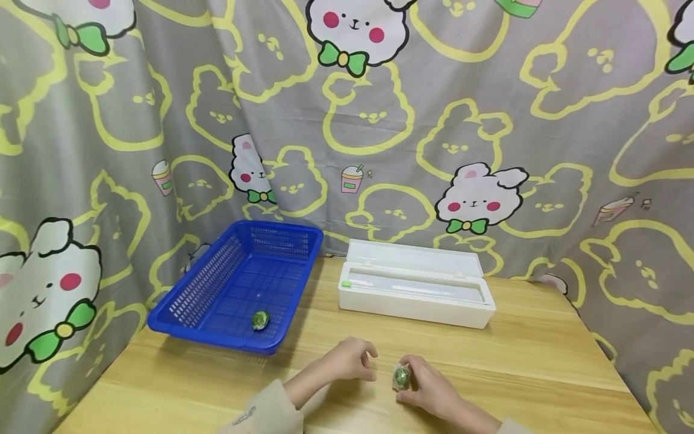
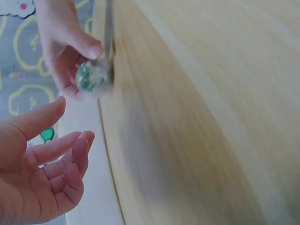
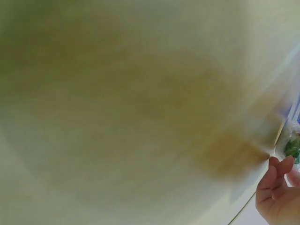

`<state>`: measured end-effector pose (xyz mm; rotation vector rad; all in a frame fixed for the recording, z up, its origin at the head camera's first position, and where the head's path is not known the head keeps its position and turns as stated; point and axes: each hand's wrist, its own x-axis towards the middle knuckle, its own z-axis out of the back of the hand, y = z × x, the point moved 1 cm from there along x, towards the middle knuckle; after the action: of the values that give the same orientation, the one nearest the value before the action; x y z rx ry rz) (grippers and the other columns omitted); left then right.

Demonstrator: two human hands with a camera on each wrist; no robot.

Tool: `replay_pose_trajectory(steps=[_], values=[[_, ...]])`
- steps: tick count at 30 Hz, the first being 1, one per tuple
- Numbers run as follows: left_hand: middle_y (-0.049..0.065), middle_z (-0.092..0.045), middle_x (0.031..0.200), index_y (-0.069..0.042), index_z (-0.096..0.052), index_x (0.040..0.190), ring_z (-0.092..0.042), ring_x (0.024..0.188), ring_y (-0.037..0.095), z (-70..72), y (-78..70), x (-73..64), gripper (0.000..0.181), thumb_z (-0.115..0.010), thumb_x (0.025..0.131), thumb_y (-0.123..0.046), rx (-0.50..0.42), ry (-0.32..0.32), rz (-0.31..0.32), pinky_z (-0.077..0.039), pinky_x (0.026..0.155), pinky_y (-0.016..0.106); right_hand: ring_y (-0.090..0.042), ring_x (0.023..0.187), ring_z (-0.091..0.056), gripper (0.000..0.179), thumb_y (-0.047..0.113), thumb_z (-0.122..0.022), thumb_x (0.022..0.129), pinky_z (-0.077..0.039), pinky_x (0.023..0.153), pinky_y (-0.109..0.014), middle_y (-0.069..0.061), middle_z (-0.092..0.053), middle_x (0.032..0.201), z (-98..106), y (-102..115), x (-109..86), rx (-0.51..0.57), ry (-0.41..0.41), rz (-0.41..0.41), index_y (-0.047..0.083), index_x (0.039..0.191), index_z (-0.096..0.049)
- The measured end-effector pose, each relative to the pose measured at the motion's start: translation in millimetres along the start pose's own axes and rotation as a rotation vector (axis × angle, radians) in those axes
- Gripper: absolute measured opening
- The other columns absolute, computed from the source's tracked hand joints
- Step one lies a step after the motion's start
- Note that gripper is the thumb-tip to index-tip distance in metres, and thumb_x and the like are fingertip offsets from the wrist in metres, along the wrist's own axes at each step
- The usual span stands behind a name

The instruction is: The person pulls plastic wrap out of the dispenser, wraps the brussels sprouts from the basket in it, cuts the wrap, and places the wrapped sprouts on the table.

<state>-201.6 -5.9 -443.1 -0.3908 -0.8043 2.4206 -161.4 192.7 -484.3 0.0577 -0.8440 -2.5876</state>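
Observation:
My right hand pinches a small green ball in clear plastic wrap between thumb and fingers, low over the table. In the left wrist view the wrapped ball sits at the fingertips of the right hand. Just left of it, my left hand hovers with loosely bent fingers and holds nothing. The right wrist view shows only part of the ball at its right edge, beside the fingers. A similar green ball lies in the near right corner of the blue basket.
Behind the hands stands a long white box with its lid tipped back and a small green tab at its left end. The basket occupies the left of the wooden table. A patterned curtain hangs around the table.

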Motion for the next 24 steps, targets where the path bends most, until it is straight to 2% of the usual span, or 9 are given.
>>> replay_pose_trajectory(steps=[5,12,21,24], values=[[-0.006,-0.059,0.067,-0.001,-0.064,0.101,-0.049,0.059,0.002,8.2,7.6,-6.7,0.035,-0.075,0.070,-0.014,-0.032,-0.015,-0.017,-0.042,0.059,0.018,-0.006,0.079,-0.049,0.042,0.026,-0.075,0.072,-0.044,0.065,-0.023,0.004,-0.051,0.092,-3,-1,4.7,0.015,0.018,0.008,0.007,0.102,-0.053],[-0.005,-0.061,0.071,0.000,-0.063,0.103,-0.051,0.059,0.002,18.5,17.7,-15.0,0.036,-0.074,0.073,-0.015,-0.077,-0.041,-0.029,-0.043,0.058,0.018,-0.006,0.077,-0.054,0.038,0.025,-0.077,0.070,-0.046,0.067,-0.027,0.007,-0.056,0.089,1,-5,6.4,-0.057,0.000,0.037,0.009,0.098,-0.057],[-0.003,-0.061,0.072,0.001,-0.062,0.105,-0.050,0.058,0.002,28.6,24.8,-23.5,0.038,-0.075,0.072,-0.014,-0.106,-0.073,-0.037,-0.042,0.057,0.019,-0.015,0.083,-0.057,0.041,0.025,-0.077,0.069,-0.048,0.070,-0.034,0.003,-0.059,0.094,17,-24,-5.6,-0.064,0.022,-0.038,0.008,0.102,-0.059],[-0.002,-0.062,0.073,0.001,-0.062,0.105,-0.049,0.058,0.002,30.3,26.7,-24.3,0.038,-0.075,0.072,-0.014,-0.111,-0.081,-0.035,-0.042,0.055,0.019,-0.015,0.082,-0.056,0.043,0.025,-0.077,0.069,-0.047,0.069,-0.031,0.002,-0.058,0.093,26,-36,-11.0,-0.077,0.003,-0.054,0.007,0.104,-0.059]])
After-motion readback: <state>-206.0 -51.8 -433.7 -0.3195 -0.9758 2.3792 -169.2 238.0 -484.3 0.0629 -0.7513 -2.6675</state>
